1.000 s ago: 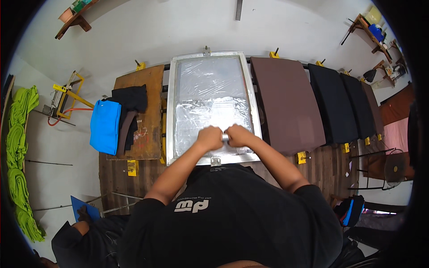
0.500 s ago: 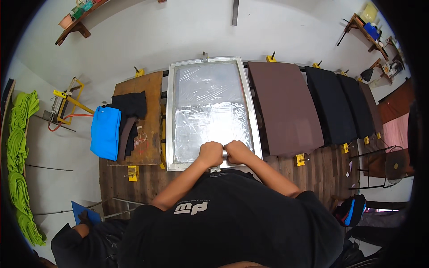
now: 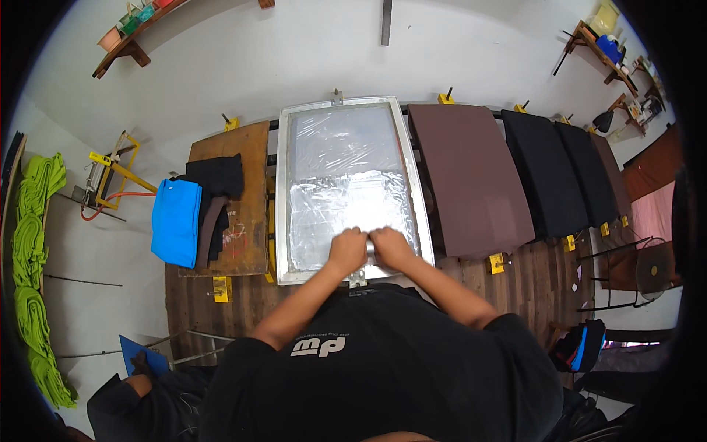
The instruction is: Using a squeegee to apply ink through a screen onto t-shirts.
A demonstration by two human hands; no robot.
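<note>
A screen-printing frame [image 3: 283,184] with a silvery border lies in front of me, its mesh covered by wrinkled clear film in the far part and shiny in the near part. Both my hands are closed in fists side by side over its near end. My left hand [image 3: 348,249] and my right hand [image 3: 391,249] grip what looks like a squeegee [image 3: 371,250]; only a short grey, metal-looking piece shows between the fists. The rest of it is hidden under my fingers. A metal clamp [image 3: 357,278] sits at the frame's near edge, close to my shirt.
Left of the frame, a wooden board [image 3: 247,199] carries folded blue cloth [image 3: 177,221] and black cloth [image 3: 221,175]. Rightward stand a brown-covered board [image 3: 471,177] and black-covered boards [image 3: 545,169]. Green garments [image 3: 33,250] hang far left. Another person's gloved hand [image 3: 140,362] is at lower left.
My two fists have shifted slightly away from me over the screen, still closed together. The whole view has moved a little; the cloths and boards stay in place.
</note>
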